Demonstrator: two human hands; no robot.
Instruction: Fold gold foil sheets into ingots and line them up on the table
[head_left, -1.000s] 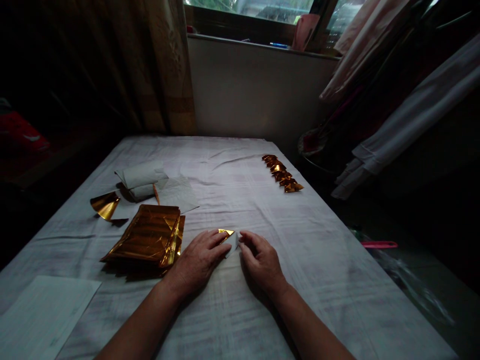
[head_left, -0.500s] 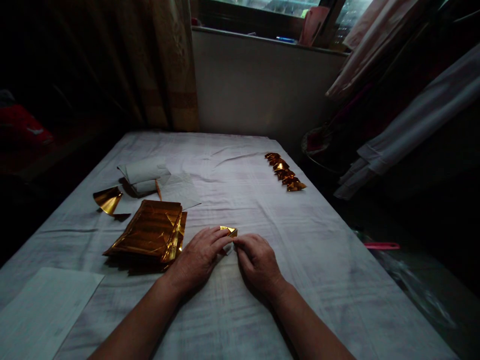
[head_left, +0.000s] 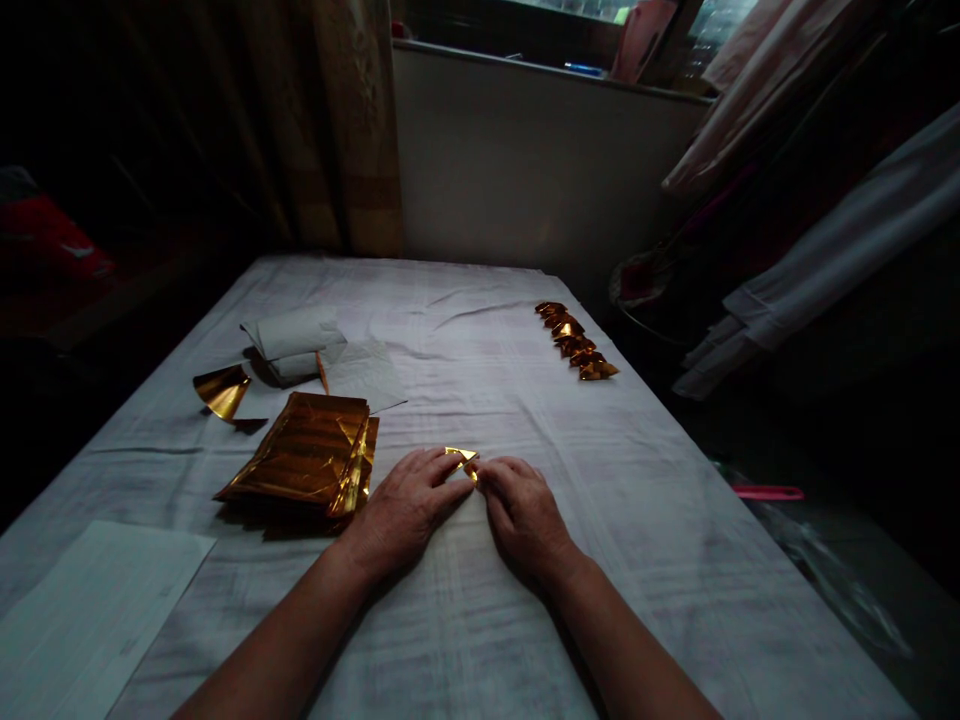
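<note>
Between my two hands, low over the cloth-covered table, is a small piece of gold foil paper (head_left: pixel 463 455), partly folded. My left hand (head_left: pixel 412 500) is closed on its left side, the fingers covering part of it. At its right corner, my right hand (head_left: pixel 525 510) pinches the edge with thumb and fingertips. Left of my left hand lies a thick stack of gold foil sheets (head_left: pixel 300 450). Several folded gold foil pieces (head_left: pixel 576 342) sit in a row near the table's right edge.
A curled gold sheet (head_left: pixel 223 390) and crumpled pale paper (head_left: pixel 300 340) lie behind the stack. A flat white sheet (head_left: pixel 97 610) is at the front left. Clothes (head_left: pixel 825 240) hang on the right; a pink handle (head_left: pixel 769 492) shows beyond the table edge.
The pale underside that showed between my hands is now covered, and gold shows at the right corner. My right fingers have shifted slightly with the fold. The whole view has shifted a little.
</note>
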